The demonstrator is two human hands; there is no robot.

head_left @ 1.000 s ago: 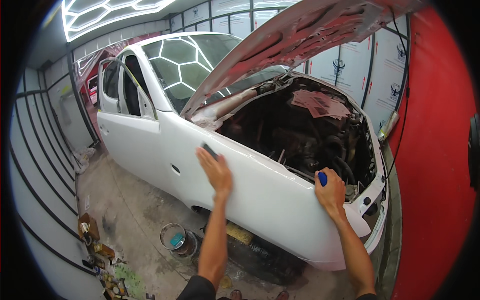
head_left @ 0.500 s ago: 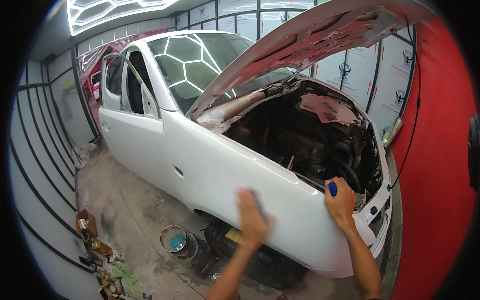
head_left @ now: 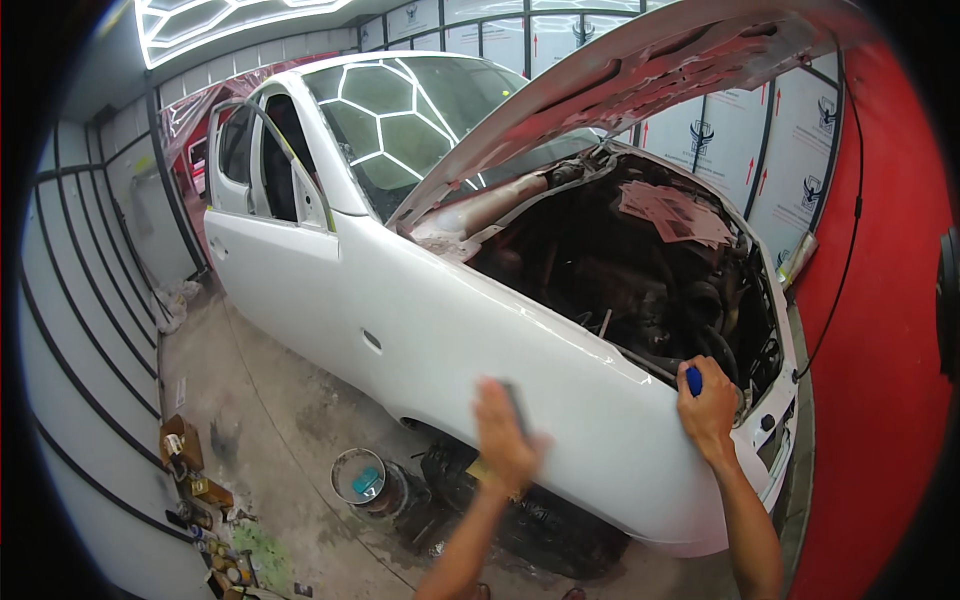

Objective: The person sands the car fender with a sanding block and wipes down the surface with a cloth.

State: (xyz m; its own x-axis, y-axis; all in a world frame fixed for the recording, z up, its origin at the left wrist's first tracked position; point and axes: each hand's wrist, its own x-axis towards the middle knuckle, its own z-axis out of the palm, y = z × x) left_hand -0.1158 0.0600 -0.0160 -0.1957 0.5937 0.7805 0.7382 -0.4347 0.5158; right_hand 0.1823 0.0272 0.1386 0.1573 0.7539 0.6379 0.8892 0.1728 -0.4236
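My left hand (head_left: 505, 440), smeared by motion, lies against the side of a white car's front fender (head_left: 570, 430). Under its palm shows the edge of a flat dark grey pad (head_left: 516, 405), its kind unclear through the blur. Farther right, my right hand (head_left: 706, 405) rests on the fender's top edge beside the engine bay. Its fingers are curled round a small blue object (head_left: 694, 380), mostly hidden in the grip.
The raised hood (head_left: 600, 100) hangs over the dark engine bay (head_left: 600, 260). A bucket (head_left: 358, 476) with a blue-green thing inside stands on the floor by the wheel opening. Boxes and cans (head_left: 212, 492) line the left wall. A black cable (head_left: 857, 210) hangs at the right.
The whole view has shifted, so the car sits slightly farther right in the picture. Against the fender, my left hand has slid a little toward the door; my right hand keeps about the same spot.
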